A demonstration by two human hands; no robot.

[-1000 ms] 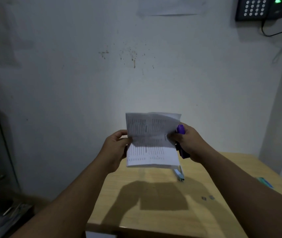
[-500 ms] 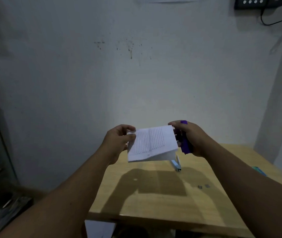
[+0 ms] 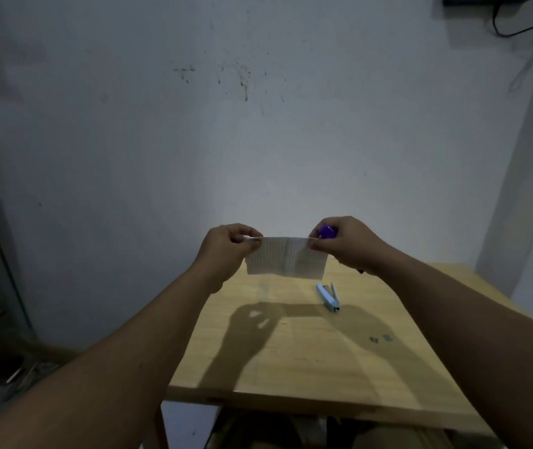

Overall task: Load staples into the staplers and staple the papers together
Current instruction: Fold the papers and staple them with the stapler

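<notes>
A small folded stack of printed papers [image 3: 286, 258] hangs in the air above the far part of the wooden table [image 3: 307, 361]. My left hand [image 3: 226, 246] pinches its upper left corner. My right hand [image 3: 349, 244] pinches the upper right corner and also grips a purple stapler [image 3: 327, 231], whose top end shows above my fingers. A light blue stapler [image 3: 328, 296] lies open on the table just below and to the right of the papers. Two small strips of staples [image 3: 380, 339] lie on the table to the right.
A grey stained wall stands right behind the table. A dark cable and device [image 3: 485, 0] hang at the top right. The table's front edge [image 3: 291, 396] is near me; dark clutter lies on the floor at the left [image 3: 9, 374].
The papers have tipped from upright and facing me to nearly edge-on, hanging from their top edge. Both hands have shifted grip to the top corners, and the camera has tilted down.
</notes>
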